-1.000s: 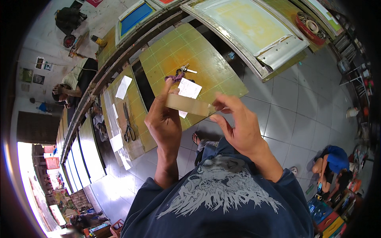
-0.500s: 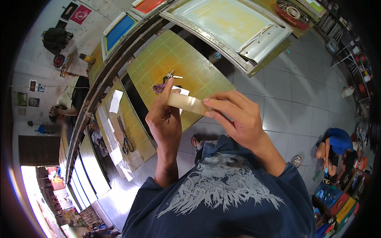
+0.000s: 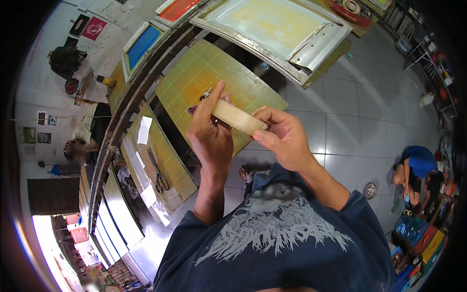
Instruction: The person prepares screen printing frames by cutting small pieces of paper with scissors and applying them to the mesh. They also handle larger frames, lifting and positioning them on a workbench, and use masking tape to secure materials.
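A roll of pale, yellowish tape (image 3: pixel 237 118) is held edge-up between my two hands above a yellow-green board with a grid (image 3: pixel 192 73). My left hand (image 3: pixel 211 143) grips its left end, thumb pointing up along the side; the other fingers are partly hidden behind the roll. At the right end, my right hand (image 3: pixel 291 146) pinches the tape with thumb and fingertips. Beyond my left hand, a small bunch of keys (image 3: pixel 206 94) and a bit of something purple (image 3: pixel 192 111) lie on the board, partly covered by the hand.
On the neighbouring board at left lie scissors (image 3: pixel 159 177) and white paper pieces (image 3: pixel 144 130). A framed printing screen (image 3: pixel 272 29) stands on the far side. A dark metal rail (image 3: pixel 131 92) curves along the left. Another person (image 3: pixel 419 165) crouches at right, and one (image 3: pixel 90 129) is at left.
My right fingers have curled more around the roll's right end, thumb now in front. The roll tilts further down to the right. My left hand now covers more of the keys and the purple thing.
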Tool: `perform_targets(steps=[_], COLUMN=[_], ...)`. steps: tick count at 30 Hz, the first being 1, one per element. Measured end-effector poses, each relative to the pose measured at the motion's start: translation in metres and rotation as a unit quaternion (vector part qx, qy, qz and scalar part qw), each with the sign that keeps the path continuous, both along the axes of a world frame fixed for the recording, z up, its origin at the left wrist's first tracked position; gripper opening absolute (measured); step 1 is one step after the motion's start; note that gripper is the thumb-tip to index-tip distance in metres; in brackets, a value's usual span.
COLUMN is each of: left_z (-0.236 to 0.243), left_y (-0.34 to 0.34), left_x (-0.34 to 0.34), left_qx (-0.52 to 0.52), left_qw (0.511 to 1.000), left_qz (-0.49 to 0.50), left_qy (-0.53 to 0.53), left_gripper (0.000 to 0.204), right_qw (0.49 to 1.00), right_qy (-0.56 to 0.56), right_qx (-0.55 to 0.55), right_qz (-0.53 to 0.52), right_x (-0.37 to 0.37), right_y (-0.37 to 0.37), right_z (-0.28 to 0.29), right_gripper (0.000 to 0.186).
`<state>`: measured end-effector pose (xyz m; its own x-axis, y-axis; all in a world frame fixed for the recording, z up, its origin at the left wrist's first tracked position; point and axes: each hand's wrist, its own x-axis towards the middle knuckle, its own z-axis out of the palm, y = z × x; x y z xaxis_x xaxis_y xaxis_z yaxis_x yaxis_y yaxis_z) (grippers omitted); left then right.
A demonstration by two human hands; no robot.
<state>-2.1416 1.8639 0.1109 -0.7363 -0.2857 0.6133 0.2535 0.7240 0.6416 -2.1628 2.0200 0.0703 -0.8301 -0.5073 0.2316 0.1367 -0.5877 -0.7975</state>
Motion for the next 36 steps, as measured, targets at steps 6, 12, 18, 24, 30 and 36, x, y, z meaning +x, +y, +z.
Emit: perform_targets(steps=[6, 12, 18, 24, 30, 36], left_z=[0.004, 0.000, -0.004, -0.006, -0.011, -0.018], left_y=[0.006, 0.006, 0.007, 0.004, 0.002, 0.003], left_x=[-0.005, -0.006, -0.004, -0.002, 0.000, 0.001], left_qx=[-0.002, 0.014, 0.032, 0.007, -0.013, 0.015], left_qw=[0.999, 0.997, 0.996, 0.996, 0.997, 0.997], left_qz=[-0.036, -0.070, -0.073, -0.077, -0.067, -0.075], left_qy=[0.000, -0.014, -0.043, -0.034, -0.022, -0.029], left_gripper=[0.038, 0.036, 0.033, 0.030, 0.039, 0.045], right_qw=[1.000, 0.999, 0.995, 0.997, 0.999, 1.000], right_qy=[0.000, -0.024, 0.041, 0.029, -0.018, 0.023], right_qx=[-0.022, 0.016, 0.053, 0.054, 0.039, 0.008], right_qz=[-0.014, -0.030, -0.069, -0.040, -0.020, -0.009], right_x=[0.004, 0.008, 0.014, 0.012, 0.014, 0.014], right_y=[0.006, 0.012, 0.014, 0.016, 0.016, 0.020], right_z=[0.003, 0.003, 0.006, 0.002, -0.002, -0.003], right_gripper=[0.020, 0.022, 0.020, 0.020, 0.021, 0.023])
